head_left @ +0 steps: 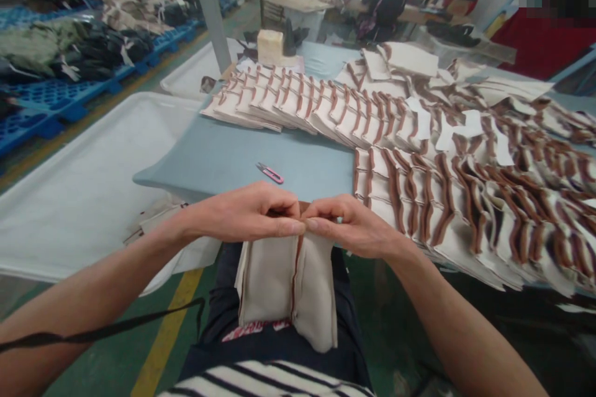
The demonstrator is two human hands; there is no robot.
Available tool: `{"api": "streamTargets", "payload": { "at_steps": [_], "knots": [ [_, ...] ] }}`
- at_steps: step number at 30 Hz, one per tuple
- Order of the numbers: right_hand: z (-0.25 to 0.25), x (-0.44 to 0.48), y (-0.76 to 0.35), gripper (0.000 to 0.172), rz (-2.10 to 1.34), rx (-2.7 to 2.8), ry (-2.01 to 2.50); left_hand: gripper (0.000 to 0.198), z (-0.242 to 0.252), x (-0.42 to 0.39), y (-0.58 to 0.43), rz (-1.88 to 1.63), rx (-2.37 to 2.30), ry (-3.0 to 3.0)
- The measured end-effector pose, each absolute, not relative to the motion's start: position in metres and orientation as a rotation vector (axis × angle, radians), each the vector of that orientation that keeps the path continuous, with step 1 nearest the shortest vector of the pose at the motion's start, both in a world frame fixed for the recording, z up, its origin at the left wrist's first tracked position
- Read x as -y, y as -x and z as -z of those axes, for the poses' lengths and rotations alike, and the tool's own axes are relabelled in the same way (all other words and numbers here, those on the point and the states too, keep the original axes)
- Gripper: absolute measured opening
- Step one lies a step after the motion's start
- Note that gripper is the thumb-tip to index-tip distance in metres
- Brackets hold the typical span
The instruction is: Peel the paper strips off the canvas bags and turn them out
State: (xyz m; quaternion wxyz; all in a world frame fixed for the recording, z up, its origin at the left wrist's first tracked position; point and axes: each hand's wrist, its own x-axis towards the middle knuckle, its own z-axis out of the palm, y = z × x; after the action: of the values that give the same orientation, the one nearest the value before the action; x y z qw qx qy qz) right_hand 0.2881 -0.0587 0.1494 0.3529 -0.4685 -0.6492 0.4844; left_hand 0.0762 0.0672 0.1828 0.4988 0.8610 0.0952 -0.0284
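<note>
Over my lap hangs a cream fabric piece with brown edging (272, 279), folded along a brown seam down its middle. My left hand (267, 214) pinches its top edge from the left, thumb against the seam. From the right, my right hand (344, 220) pinches the same edge, and the two thumb tips meet at the seam. Both hands are closed. The fingertips' undersides are hidden. Just beyond my hands, a pair of pink-handled thread snips (270, 172) lies on the blue-grey table (205, 155).
Rows of similar cream and brown fabric pieces (321, 102) cover the table's back and right side. White paper slips (472, 124) lie on some. A yellowish block (270, 46) stands at the back. At left are a white bin (93, 198) and blue pallets (69, 96). A person (384, 3) sits farther back.
</note>
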Motion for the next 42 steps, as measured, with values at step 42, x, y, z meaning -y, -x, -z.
{"api": "streamTargets", "payload": {
  "at_steps": [42],
  "knots": [
    [-0.182, 0.091, -0.290, 0.019, -0.926, 1.930, 1.326, 0.028, -0.187, -0.033, -0.039, -0.219, -0.024, -2.465]
  ]
}}
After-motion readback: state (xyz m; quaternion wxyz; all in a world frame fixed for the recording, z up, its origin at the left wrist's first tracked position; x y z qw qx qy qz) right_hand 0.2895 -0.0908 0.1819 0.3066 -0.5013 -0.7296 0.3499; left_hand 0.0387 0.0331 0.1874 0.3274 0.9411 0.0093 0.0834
